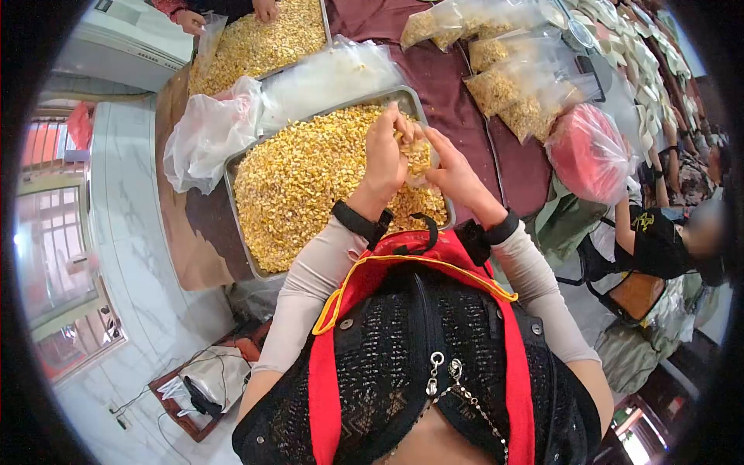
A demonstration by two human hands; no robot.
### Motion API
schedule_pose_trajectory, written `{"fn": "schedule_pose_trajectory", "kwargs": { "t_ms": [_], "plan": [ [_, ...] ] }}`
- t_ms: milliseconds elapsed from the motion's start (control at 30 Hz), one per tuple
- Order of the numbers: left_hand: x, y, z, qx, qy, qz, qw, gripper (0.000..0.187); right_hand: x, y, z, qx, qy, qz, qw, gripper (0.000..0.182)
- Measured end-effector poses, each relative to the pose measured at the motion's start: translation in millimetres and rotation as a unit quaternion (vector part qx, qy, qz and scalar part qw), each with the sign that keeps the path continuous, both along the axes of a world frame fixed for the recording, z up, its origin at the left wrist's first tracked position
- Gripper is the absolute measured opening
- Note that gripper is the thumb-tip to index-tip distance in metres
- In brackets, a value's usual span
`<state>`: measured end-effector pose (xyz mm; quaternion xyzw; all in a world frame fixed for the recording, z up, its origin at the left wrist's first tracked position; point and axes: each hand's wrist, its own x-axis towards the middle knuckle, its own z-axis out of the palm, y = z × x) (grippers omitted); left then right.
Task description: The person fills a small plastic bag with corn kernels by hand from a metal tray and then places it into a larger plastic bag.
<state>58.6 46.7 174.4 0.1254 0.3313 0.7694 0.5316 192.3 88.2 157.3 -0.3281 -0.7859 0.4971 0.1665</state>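
Observation:
My left hand [382,155] is over the right part of a metal tray [246,246], its fingers curled. Facing it, my right hand [459,172] has its fingers bent inward near the tray's right rim. Between them is a clear plastic bag [419,180], pinched by both hands; its outline is hard to make out. A large heap of yellow, chopped corn-like pieces [302,186] fills the tray beneath. A crumpled translucent plastic bag [209,143] lies against the tray's left side. Behind the tray lies a stack of flat clear bags [333,81].
Another person's hand [190,21] is at a second filled tray [267,39] at the back. Several filled clear bags [496,85] lie at the right on the dark red tablecloth [457,147], near a red bundle in clear plastic [585,151]. A person in black [659,240] sits farther right.

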Motion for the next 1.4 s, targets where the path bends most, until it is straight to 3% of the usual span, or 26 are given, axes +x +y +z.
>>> {"fn": "schedule_pose_trajectory", "kwargs": {
  "t_ms": [200, 433, 500, 533, 567, 600, 667, 900, 967, 1067, 1100, 1133, 1167, 1233, 1267, 1400],
  "plan": [
    [-3.0, 1.2, 7.7, 0.012, 0.021, 0.012, 1.000, 0.032, -0.8, 0.3, 2.5, -0.002, 0.018, 0.006, 1.000, 0.067],
    [-55.4, -7.8, -28.6, -0.040, -0.082, 0.028, 0.995, 0.031, 6.4, 3.7, -3.4, -0.015, 0.007, -0.007, 1.000, 0.069],
    [-74.3, -17.6, -73.9, -0.169, 0.163, 0.032, 0.971, 0.019, 10.4, 4.9, -9.8, -0.002, 0.019, -0.007, 1.000, 0.068],
    [-80.7, -26.6, -104.8, -0.168, 0.162, 0.036, 0.972, 0.019, 11.0, 5.6, -11.0, 0.013, 0.032, -0.010, 0.999, 0.068],
    [-85.0, -37.2, -138.8, -0.223, 0.356, 0.035, 0.907, 0.016, 11.3, 5.4, -6.7, 0.015, 0.031, -0.007, 0.999, 0.068],
    [-88.4, -44.4, -155.9, -0.268, 0.533, 0.032, 0.802, 0.019, 12.5, 5.5, 0.1, -0.019, 0.016, -0.013, 1.000, 0.068],
    [-85.9, -61.6, -155.9, -0.307, 0.636, 0.009, 0.708, 0.029, 16.7, 8.6, -6.8, -0.043, 0.037, -0.018, 0.998, 0.068],
    [-61.8, -61.6, -128.0, -0.351, 0.532, -0.063, 0.768, 0.026, 19.5, 6.6, 12.4, -0.038, 0.044, -0.002, 0.998, 0.069],
    [-54.1, -61.1, -122.7, -0.311, 0.527, -0.064, 0.788, 0.032, 19.2, 3.5, 21.8, -0.055, 0.058, -0.010, 0.997, 0.067],
    [-41.8, -62.0, -125.4, -0.242, 0.481, -0.095, 0.838, 0.024, 22.5, -1.5, 32.3, -0.075, 0.062, -0.009, 0.995, 0.066],
    [-36.2, -61.3, -121.2, -0.194, 0.455, -0.117, 0.861, 0.032, 24.2, -3.4, 34.8, -0.077, 0.050, -0.001, 0.996, 0.068],
    [-35.0, -63.5, -115.6, -0.194, 0.417, -0.208, 0.863, 0.057, 24.4, -5.6, 38.2, -0.082, 0.067, 0.005, 0.994, 0.067],
    [-30.0, -63.1, -110.9, -0.192, 0.419, -0.208, 0.863, 0.057, 25.1, -6.5, 38.5, -0.080, 0.069, 0.003, 0.994, 0.067],
    [-20.2, -60.6, -103.0, -0.063, 0.375, -0.220, 0.898, 0.070, 26.7, -8.4, 38.7, -0.040, 0.055, 0.046, 0.997, 0.066],
    [-17.3, -57.7, -82.5, -0.071, 0.362, -0.246, 0.896, 0.083, 27.4, -10.1, 50.1, -0.069, 0.049, 0.050, 0.995, 0.066],
    [-7.7, -54.6, -57.2, -0.062, 0.316, -0.303, 0.897, 0.091, 33.6, -12.8, 63.1, -0.109, 0.023, 0.068, 0.991, 0.068]
  ]
}}
